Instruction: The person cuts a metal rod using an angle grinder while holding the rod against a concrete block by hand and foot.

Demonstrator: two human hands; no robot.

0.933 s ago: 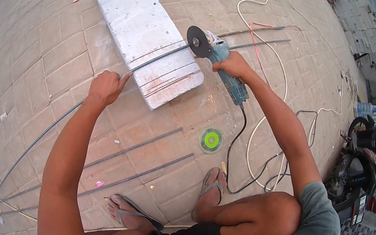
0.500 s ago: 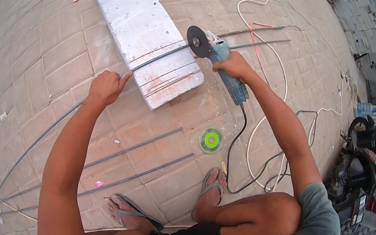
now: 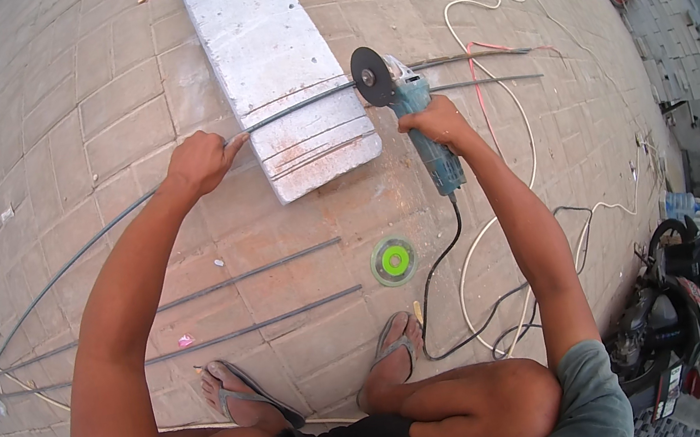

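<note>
My left hand [image 3: 200, 163] is closed round a long steel rod [image 3: 302, 104], which lies across a pale grey block [image 3: 265, 55] and trails off to the lower left. In my right hand [image 3: 438, 122] is a teal angle grinder [image 3: 424, 135], gripped by its body. Its dark cutting disc [image 3: 371, 77] stands upright at the rod's right end, just past the block's right edge; whether the disc touches the rod I cannot tell. Several dark grooves cross the near part of the block's top, beside a reddish stain.
Two more rods [image 3: 261, 326] lie on the paving before my feet, near a green-centred disc [image 3: 394, 260]. A black cord [image 3: 439, 264] and a cream cable [image 3: 526, 131] loop on the right. Beyond the block's right side lie rod pieces [image 3: 485, 82]. A motorbike [image 3: 668, 321] stands at lower right.
Small orange specks near my lap are gone from view. My hands, the rod and the grinder have hardly moved.
</note>
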